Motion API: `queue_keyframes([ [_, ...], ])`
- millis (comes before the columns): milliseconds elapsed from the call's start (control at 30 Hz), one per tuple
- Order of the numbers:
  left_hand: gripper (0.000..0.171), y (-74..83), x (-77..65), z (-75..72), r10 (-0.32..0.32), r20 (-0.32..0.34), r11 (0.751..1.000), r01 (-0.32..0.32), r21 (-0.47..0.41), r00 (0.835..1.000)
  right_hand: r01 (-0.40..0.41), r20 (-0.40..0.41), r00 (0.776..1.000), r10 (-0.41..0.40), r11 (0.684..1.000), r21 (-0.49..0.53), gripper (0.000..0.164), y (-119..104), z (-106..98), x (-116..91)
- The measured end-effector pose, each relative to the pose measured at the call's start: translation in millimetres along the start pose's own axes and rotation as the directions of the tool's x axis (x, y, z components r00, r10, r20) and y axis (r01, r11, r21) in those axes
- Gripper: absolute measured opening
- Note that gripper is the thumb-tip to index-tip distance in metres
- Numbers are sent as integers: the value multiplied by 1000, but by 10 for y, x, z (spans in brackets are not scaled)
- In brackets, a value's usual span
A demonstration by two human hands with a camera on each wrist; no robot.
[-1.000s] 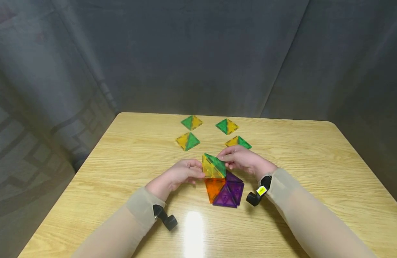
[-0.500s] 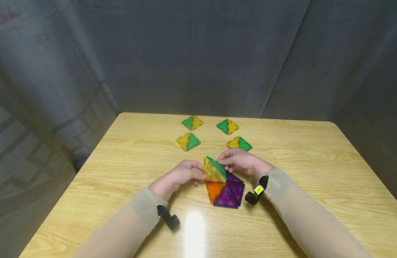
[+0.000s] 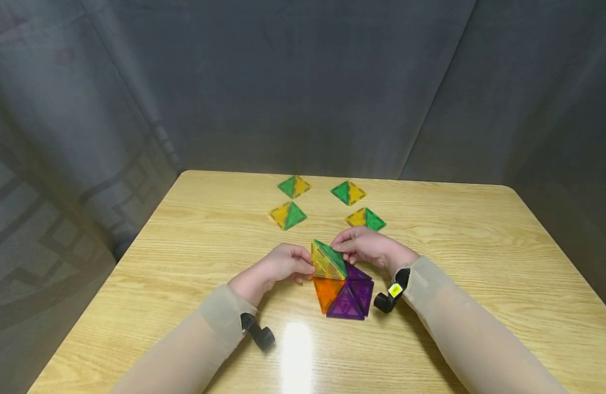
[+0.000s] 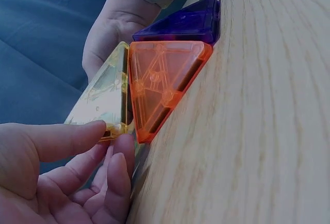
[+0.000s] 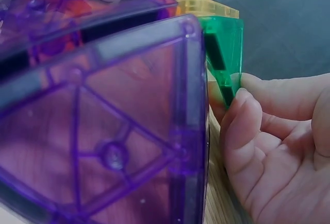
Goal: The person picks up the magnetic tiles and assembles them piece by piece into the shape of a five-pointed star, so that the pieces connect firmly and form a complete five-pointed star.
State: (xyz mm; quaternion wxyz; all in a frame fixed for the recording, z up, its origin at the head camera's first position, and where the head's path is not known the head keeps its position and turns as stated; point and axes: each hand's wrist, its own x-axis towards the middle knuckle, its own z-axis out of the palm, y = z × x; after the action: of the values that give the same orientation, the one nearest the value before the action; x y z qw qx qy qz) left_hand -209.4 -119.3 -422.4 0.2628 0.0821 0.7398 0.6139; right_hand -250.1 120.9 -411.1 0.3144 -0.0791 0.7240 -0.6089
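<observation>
My left hand point(image 3: 282, 266) pinches the lower left corner of a translucent yellow triangle tile point(image 3: 324, 264); the left wrist view shows thumb point(image 4: 77, 137) and fingers on that corner. My right hand point(image 3: 370, 244) pinches the corner of the joined green triangle tile point(image 5: 227, 49) between thumb and fingertips. This pair leans over a structure of upright tiles standing on the table. An orange triangle point(image 3: 327, 293) sits right below the yellow one, its upper edge along the yellow edge. Several purple triangles point(image 3: 346, 304) form the near and right sides. The structure's far side is mostly hidden.
On the wooden table point(image 3: 194, 328), beyond the hands, lie several flat green-and-yellow tile pairs, such as the back left pair point(image 3: 294, 187) and the back right pair point(image 3: 348, 193). One pair point(image 3: 365, 218) lies close behind my right hand. Grey curtains point(image 3: 303, 82) surround the table.
The yellow and green pair has come down slightly toward the near side and tilted, and its ridge shows more steeply. Both hands have shifted a little with it and keep their pinch.
</observation>
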Motion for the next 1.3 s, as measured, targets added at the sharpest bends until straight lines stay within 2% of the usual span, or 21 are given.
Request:
queue_keyframes([
  [433, 7, 18, -52, 4, -25, -4, 999, 26, 40, 1000, -6, -4, 1000, 5, 1000, -21, 16, -5, 31, 8],
  [933, 12, 33, -63, 13, -41, -10, 999, 41, 17, 999, 26, 3, 1000, -26, 997, -76, 20, 9, 37, -41],
  [1300, 22, 24, -58, 24, -35, -26, 999, 35, -20, 999, 33, -11, 999, -35, 993, -111, 26, 42, 37, -35],
])
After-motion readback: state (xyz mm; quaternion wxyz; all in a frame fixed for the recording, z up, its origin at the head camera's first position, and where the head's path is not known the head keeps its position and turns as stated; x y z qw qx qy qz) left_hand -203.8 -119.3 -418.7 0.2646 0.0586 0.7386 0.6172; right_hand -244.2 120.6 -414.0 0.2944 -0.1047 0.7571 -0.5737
